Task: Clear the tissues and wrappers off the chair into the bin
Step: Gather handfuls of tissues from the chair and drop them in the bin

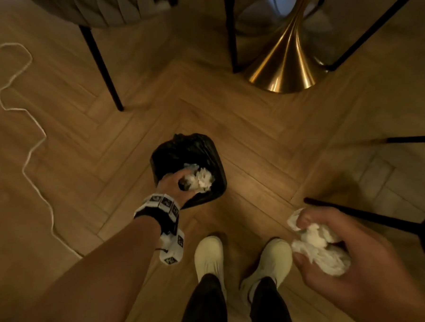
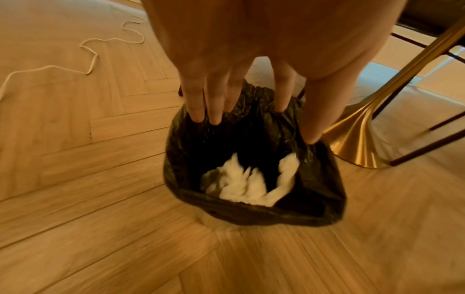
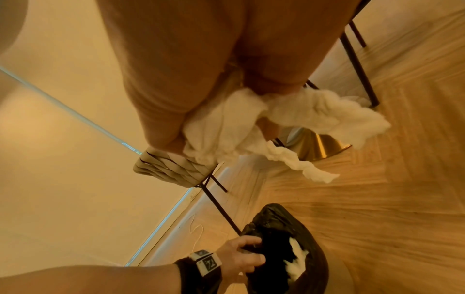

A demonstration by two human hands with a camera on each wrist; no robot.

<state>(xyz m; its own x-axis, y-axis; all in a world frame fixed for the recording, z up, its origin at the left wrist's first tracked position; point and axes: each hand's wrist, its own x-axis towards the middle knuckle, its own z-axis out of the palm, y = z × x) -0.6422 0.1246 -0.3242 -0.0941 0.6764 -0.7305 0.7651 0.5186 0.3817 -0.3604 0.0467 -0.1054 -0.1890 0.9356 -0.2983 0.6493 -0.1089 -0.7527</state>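
Observation:
A small bin (image 1: 171,148) lined with a black bag (image 2: 251,210) stands on the wooden floor in front of my feet. My left hand (image 1: 183,184) hovers over its mouth, fingers (image 2: 201,99) straight and spread, holding nothing. White tissues (image 2: 241,189) lie blurred inside the bin (image 3: 274,216), just below that hand (image 3: 247,256). My right hand (image 1: 304,237) is off to the right of the bin, near my right shoe, and grips a crumpled wad of white tissues (image 1: 319,248). The wad (image 3: 314,113) spills out past the curled fingers (image 3: 264,87).
A grey pleated chair (image 1: 105,9) on thin black legs (image 1: 103,65) stands beyond the bin. A gold trumpet-shaped table base (image 1: 285,66) is at the upper right. More black chair legs (image 1: 357,214) cross the right side. A white cord (image 1: 26,155) snakes along the left floor.

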